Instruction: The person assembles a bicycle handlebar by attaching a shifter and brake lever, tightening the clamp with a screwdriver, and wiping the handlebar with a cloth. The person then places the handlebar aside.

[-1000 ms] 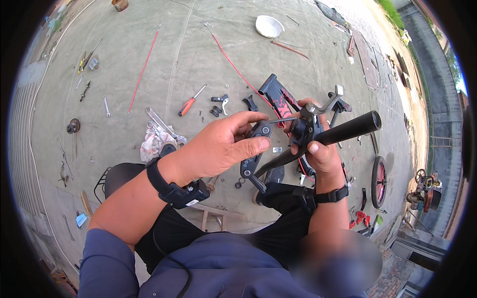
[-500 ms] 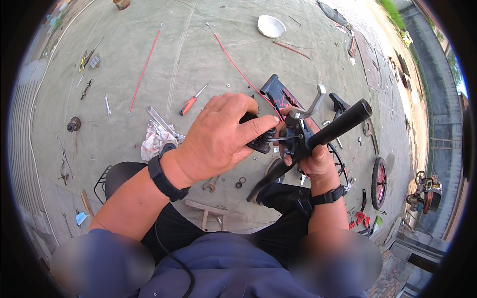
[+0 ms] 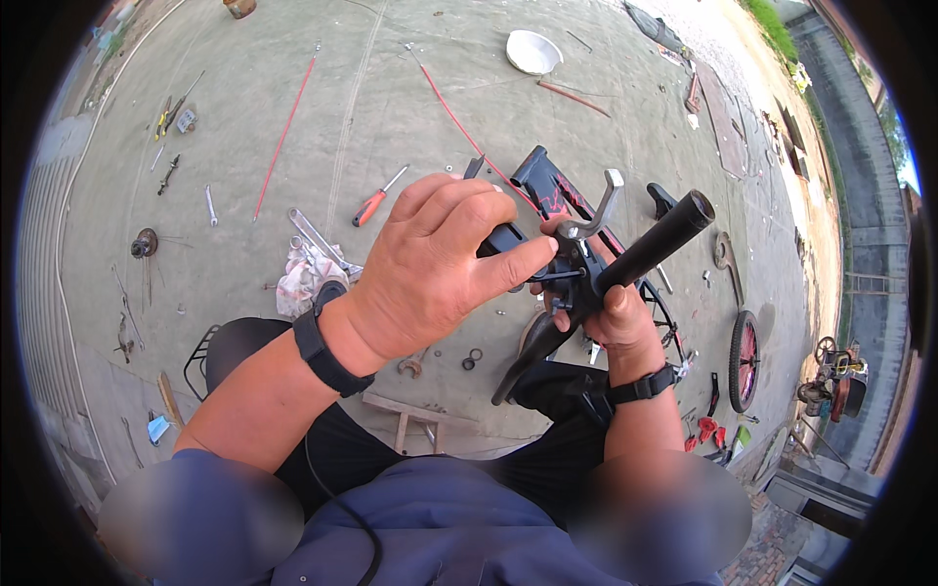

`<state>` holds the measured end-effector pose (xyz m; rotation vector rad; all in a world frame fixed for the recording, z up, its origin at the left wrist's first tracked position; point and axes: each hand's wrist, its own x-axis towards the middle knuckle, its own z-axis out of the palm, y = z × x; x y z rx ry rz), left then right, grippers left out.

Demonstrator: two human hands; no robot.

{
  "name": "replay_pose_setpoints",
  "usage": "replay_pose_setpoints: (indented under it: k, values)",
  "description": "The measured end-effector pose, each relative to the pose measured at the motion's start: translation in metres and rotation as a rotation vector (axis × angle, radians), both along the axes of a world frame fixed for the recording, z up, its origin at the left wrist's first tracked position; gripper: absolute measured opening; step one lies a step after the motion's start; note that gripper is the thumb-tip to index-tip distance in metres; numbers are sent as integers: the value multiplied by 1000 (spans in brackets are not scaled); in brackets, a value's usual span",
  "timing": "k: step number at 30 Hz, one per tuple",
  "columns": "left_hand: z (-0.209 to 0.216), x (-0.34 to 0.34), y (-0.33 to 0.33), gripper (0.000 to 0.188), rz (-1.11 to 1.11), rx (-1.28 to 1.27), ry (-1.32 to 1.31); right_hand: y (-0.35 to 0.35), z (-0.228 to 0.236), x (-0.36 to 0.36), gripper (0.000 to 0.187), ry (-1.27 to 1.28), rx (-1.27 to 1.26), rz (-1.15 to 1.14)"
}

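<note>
My right hand (image 3: 625, 317) is wrapped round a black bicycle handlebar (image 3: 657, 249), whose near end points down toward my knee. A silver brake lever (image 3: 603, 207) with a black clamp sits on the bar, just above my right fingers. My left hand (image 3: 445, 249) is closed round a dark object (image 3: 503, 241); a narrow tip sticks out beyond the fingers. Most of that object is hidden, so its kind is unclear. The left thumb reaches to the brake lever's clamp. Behind the handlebar lies a black bicycle frame (image 3: 549, 186) with pink markings.
An orange-handled screwdriver (image 3: 371, 207) and a large wrench (image 3: 318, 237) beside a rag (image 3: 305, 283) lie on the ground to the left. Two red cables (image 3: 285, 139) stretch out ahead. A white bowl (image 3: 533, 53) stands farther off. A small wheel (image 3: 746, 361) and a saddle (image 3: 664, 200) are at right.
The handlebar and brake lever have shifted slightly left and turned. My left hand has tilted, and the dark object's narrow tip now shows above its fingers.
</note>
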<state>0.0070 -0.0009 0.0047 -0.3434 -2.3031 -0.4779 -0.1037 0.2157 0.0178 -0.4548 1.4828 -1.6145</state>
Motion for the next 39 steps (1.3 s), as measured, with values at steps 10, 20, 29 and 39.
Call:
replay_pose_setpoints:
  k: [10,20,29,39]
  values:
    - [0,2,9,36,49,-25,-31,1,-10,-1,115,4,28,-74]
    - [5,15,20,53,-141,662,-600,4,-7,-7,107,30,3,-88]
    - [-16,10,15,55,-523,2066,-1330,16,-14,-18,111,467,157,6]
    - [-5,12,4,53,-592,1988,-1413,16,-15,-21,89,426,75,-84]
